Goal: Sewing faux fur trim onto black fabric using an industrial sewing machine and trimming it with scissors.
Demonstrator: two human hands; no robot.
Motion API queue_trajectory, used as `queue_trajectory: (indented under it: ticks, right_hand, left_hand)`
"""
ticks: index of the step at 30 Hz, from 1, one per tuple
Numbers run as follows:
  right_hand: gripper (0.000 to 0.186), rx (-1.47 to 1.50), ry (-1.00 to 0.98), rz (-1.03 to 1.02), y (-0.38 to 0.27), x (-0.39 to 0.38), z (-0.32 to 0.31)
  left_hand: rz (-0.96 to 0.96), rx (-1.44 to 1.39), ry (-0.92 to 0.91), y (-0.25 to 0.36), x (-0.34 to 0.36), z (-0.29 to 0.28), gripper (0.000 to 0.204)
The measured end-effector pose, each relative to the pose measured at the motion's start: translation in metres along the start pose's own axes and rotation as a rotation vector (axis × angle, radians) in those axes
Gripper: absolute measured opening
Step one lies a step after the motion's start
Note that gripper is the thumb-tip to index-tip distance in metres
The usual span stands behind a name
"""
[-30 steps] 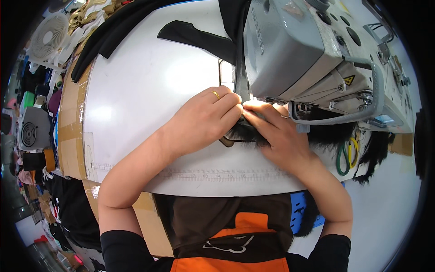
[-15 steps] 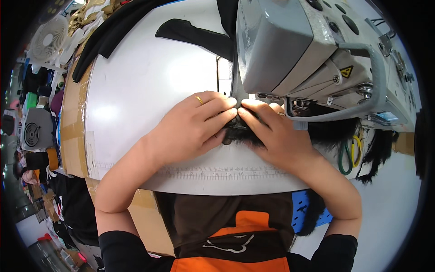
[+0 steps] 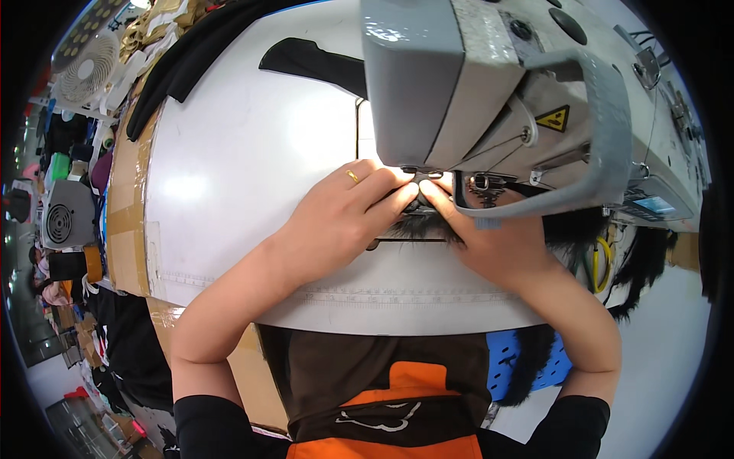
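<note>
Both hands meet in front of a grey-and-white sewing machine (image 3: 417,84), close under its head. Between them lies black fabric with a furry edge (image 3: 420,226), mostly covered by the fingers. My left hand (image 3: 344,214) wears a ring, and its thumb and fingers are pressed together on the fabric. From the other side, my right hand (image 3: 501,245) presses its thumb and index finger against the same piece; its other fingers are partly hidden behind the machine's grey guard (image 3: 589,183). The machine's head hides the fabric's far part.
A black cut fabric piece (image 3: 317,65) lies behind on the white table (image 3: 222,222). Longer black fabric (image 3: 183,65) drapes over the far left edge. Scissors with yellow handles (image 3: 602,264) and black fur (image 3: 641,268) are at right. Cardboard (image 3: 128,222) edges the table.
The view has shifted, so the machine stands further left in the picture. Both hands are closer in under its head, still on the black fabric. The dark strip behind them is now hidden.
</note>
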State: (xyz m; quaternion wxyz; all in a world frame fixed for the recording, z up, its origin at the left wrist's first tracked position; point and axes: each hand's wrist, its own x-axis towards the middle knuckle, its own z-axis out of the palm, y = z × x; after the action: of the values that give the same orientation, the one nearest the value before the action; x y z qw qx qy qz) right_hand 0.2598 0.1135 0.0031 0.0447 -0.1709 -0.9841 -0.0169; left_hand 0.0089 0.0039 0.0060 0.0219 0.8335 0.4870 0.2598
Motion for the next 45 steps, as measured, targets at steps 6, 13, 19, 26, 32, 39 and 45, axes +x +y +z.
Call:
queue_trajectory:
  ticks: [6, 13, 19, 26, 32, 39, 45]
  right_hand:
    - [0.072, -0.018, -0.069, -0.003, 0.006, 0.001, -0.006]
    - [0.060, 0.190, -0.145, 0.085, 0.011, 0.008, -0.001]
    - [0.063, 0.022, 0.082, 0.026, -0.005, 0.006, -0.002]
    - [0.065, -0.011, 0.128, 0.027, -0.008, 0.009, 0.003]
    - [0.065, 0.000, 0.163, -0.002, -0.004, 0.009, 0.002]
    - [0.059, 0.039, 0.070, 0.049, -0.002, 0.013, -0.005]
    - [0.054, 0.200, 0.050, 0.057, 0.005, 0.013, -0.001]
  left_hand:
    - [-0.054, 0.088, 0.003, 0.006, 0.007, 0.001, 0.032]
    - [-0.047, 0.101, 0.008, 0.005, 0.006, -0.002, 0.030]
    - [-0.051, 0.012, 0.032, -0.004, 0.002, 0.000, 0.030]
    - [-0.034, 0.078, 0.100, -0.007, 0.002, 0.003, 0.023]
    - [-0.026, 0.035, 0.133, -0.009, 0.002, 0.006, 0.023]
    - [-0.017, 0.093, 0.111, -0.013, 0.004, 0.005, 0.018]
    - [-0.025, 0.068, 0.092, -0.013, 0.001, 0.004, 0.021]
